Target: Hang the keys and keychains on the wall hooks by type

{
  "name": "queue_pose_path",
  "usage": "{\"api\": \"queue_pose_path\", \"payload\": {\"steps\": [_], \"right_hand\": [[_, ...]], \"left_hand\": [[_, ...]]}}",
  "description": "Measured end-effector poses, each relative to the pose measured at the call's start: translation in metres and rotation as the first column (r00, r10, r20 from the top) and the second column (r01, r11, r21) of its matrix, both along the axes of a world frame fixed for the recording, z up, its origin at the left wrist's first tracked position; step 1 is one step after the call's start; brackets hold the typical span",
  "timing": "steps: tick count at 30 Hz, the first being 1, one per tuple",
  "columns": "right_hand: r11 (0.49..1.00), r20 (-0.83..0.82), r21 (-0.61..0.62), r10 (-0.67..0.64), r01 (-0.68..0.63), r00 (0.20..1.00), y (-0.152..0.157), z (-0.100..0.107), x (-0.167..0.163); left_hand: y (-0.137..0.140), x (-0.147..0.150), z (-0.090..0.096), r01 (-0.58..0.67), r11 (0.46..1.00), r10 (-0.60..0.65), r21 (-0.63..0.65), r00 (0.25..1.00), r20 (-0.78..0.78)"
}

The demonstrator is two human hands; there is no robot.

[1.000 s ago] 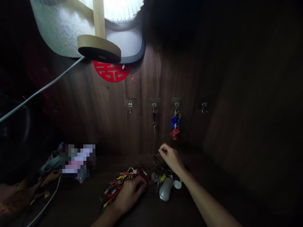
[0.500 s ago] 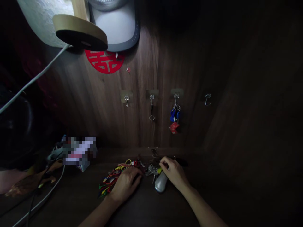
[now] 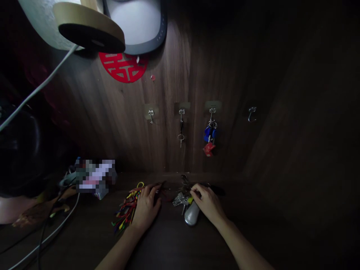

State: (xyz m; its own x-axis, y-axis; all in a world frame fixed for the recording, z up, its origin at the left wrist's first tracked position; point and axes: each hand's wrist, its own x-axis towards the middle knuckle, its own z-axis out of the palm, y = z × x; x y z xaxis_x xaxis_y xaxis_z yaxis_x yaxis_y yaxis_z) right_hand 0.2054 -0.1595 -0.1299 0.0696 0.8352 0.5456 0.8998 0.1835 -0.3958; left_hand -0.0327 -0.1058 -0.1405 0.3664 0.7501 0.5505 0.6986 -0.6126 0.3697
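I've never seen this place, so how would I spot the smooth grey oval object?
On the dark brown wooden wall, find the silver metal hooks. Below them, beside the bare right hand, shows the smooth grey oval object, larger and rounder than the neighbouring silver metal keys.

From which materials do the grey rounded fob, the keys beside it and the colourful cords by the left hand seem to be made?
Grey rounded fob: plastic or metal, smooth with a soft sheen; I cannot tell which.
Keys: probably bare metal, from their silvery glint.
Colourful cords: perhaps matt textile thread, as they look thin, loose and without shine.
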Motion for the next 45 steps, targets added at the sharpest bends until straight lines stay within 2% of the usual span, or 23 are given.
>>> {"api": "queue_pose_path", "payload": {"steps": [7, 13, 17, 21, 25, 29, 32, 35, 40, 43, 45], "right_hand": [[1.0, 0.003, -0.002, -0.007, 0.007, 1.0, 0.002, 0.0, -0.001], [0.994, -0.04, 0.107, -0.004, 0.008, 0.999, 0.005, 0.002, -0.002], [0.986, -0.07, 0.165, 0.045, -0.033, 0.997, 0.004, 0.008, -0.013], [0.976, -0.064, 0.119, 0.188, -0.18, 0.98, -0.002, 0.015, -0.035], [0.946, -0.01, 0.034, 0.322, -0.321, 0.947, -0.007, 0.018, -0.058], [0.95, 0.001, -0.011, 0.313, -0.313, 0.95, -0.006, 0.014, -0.068], [0.961, -0.035, -0.013, 0.276, -0.276, 0.961, -0.004, 0.011, -0.067], [0.953, -0.055, 0.008, 0.302, -0.302, 0.952, -0.003, 0.011, -0.066], [0.923, -0.241, 0.028, 0.379, -0.384, 0.894, -0.008, 0.019, -0.066], [0.904, -0.442, -0.022, 0.374, -0.426, 0.816, -0.009, 0.024, -0.066], [0.897, -0.598, -0.022, 0.343, -0.442, 0.725, -0.008, 0.026, -0.064]], "left_hand": [[-0.001, -0.001, 0.004, -0.009, 0.997, 0.006, -0.073, 0.999, -0.04], [-0.002, 0.0, 0.011, 0.069, 0.997, -0.065, -0.04, 0.992, 0.109], [-0.007, -0.002, 0.017, 0.094, 0.991, -0.076, -0.095, 0.98, 0.183], [-0.012, -0.002, 0.018, 0.164, 0.973, -0.115, -0.16, 0.954, 0.278], [-0.014, 0.0, 0.017, 0.256, 0.955, -0.202, -0.15, 0.931, 0.306], [-0.015, 0.0, 0.015, 0.285, 0.947, -0.23, -0.147, 0.924, 0.306], [-0.016, 0.0, 0.015, 0.323, 0.938, -0.272, -0.125, 0.91, 0.313], [-0.016, 0.0, 0.015, 0.337, 0.932, -0.282, -0.136, 0.906, 0.315], [-0.017, 0.002, 0.023, 0.346, 0.907, -0.268, -0.239, 0.913, 0.307], [-0.017, 0.003, 0.028, 0.437, 0.829, -0.351, -0.349, 0.893, 0.283], [-0.016, 0.002, 0.03, 0.481, 0.771, -0.384, -0.419, 0.874, 0.297]]}}
